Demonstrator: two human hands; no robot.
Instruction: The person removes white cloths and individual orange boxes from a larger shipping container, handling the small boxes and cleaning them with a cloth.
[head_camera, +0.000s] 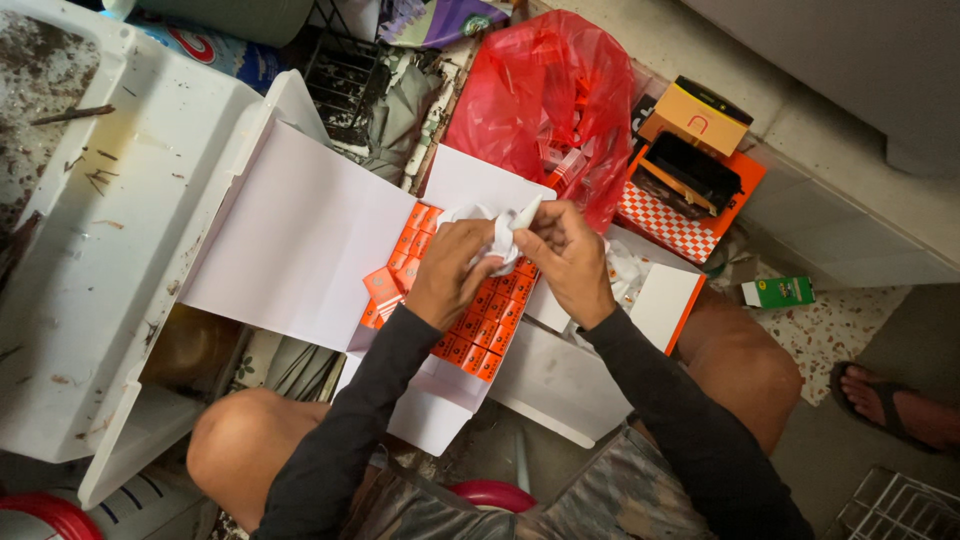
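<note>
Cluttered floor, seen from the head: a white cardboard box (300, 235) lies open, with glossy small orange packets (480, 318) in rows at its right edge. Above them the left hand (452, 272) and right hand (570, 262) both pinch crumpled white plastic wrap (503, 235). The thin film could tear or slip, judging by how tightly it is bunched.

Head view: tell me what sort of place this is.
Probably an informal home packing spot on the floor, not a factory. The person sits low over a speckled tiled floor, both hands on a white wrapper above a white box of small orange packs, a red bag beside.
</note>
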